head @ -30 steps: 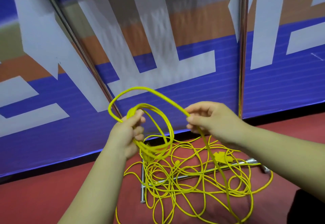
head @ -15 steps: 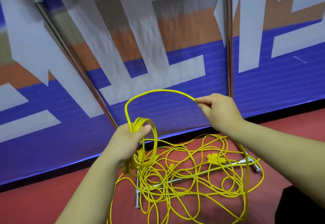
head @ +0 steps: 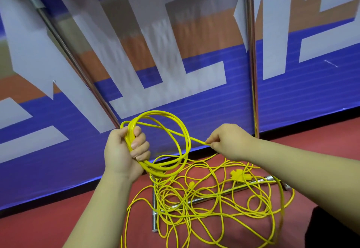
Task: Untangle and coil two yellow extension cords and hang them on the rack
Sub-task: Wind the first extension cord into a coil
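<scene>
Change, coil: the high arch of cord that half a second ago spanned the two hands now lies on the coil [head: 155, 168], whose loops hang wider.
Change, right hand: the right hand [head: 228, 140] sits lower than before, about level with the left.
Left hand: the left hand [head: 124, 150] is closed in a fist round the gathered turns of the coil, thumb on top.
Right hand: thumb and fingertips pinch a single strand [head: 191, 138] that runs nearly straight across from the left fist.
Loose cord: the tangle [head: 202, 195] lies on the red floor [head: 58, 228] below and to the right of the hands, with a yellow plug [head: 236, 175] on its far right part.
Rack: the base bars [head: 214, 194] lie under the tangle; two chrome uprights [head: 252, 72] rise behind the hands.
Edges: the banner wall [head: 194, 101] closes the far side, just behind the uprights.
Open room: bare floor extends to the near left of the tangle.
</scene>
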`<state>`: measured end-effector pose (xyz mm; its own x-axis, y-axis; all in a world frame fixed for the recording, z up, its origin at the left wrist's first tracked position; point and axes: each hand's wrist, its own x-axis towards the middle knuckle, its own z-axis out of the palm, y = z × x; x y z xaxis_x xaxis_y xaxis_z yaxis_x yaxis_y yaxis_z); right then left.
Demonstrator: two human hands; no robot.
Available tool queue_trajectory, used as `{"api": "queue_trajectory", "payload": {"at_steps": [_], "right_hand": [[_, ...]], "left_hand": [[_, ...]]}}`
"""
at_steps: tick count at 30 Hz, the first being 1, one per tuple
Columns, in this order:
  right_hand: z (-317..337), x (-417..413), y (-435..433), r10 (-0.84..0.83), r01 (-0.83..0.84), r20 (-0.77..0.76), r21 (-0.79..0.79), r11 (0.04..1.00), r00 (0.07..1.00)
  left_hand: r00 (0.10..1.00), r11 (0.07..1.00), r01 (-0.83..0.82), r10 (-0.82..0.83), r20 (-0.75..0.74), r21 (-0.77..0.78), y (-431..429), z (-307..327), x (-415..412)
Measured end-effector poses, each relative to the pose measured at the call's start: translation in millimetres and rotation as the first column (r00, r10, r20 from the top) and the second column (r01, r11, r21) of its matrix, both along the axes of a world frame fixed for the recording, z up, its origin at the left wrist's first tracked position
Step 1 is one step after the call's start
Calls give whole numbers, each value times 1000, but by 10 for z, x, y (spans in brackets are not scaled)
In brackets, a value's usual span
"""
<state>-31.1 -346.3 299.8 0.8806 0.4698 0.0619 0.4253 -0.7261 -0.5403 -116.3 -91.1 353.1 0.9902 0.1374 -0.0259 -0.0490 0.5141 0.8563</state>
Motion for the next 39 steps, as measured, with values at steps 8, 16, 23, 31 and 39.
{"api": "queue_trajectory", "payload": {"at_steps": [8, 16, 23, 31, 39], "right_hand": [[121, -242, 62, 203, -218, -133, -109, 970, 970], [176, -234, 6, 26, 44, -200, 338, 940, 980], [343, -281, 3, 139, 105, -363, 576, 811, 921], [454, -272, -59, 241, 210, -437, 757, 619, 867], [439, -158, -300, 363, 74, -413, 739, 670, 835]], "left_hand": [[996, 994, -84, 81, -47, -75, -12, -68, 57], [969, 875, -187, 239, -64, 446, -303, -273, 62], [986, 813, 2, 95, -137, 582, -677, -397, 38], [981, 750, 160, -50, -187, 642, -821, -451, 63], [995, 870, -58, 90, -41, 490, -468, -202, 178]]}}
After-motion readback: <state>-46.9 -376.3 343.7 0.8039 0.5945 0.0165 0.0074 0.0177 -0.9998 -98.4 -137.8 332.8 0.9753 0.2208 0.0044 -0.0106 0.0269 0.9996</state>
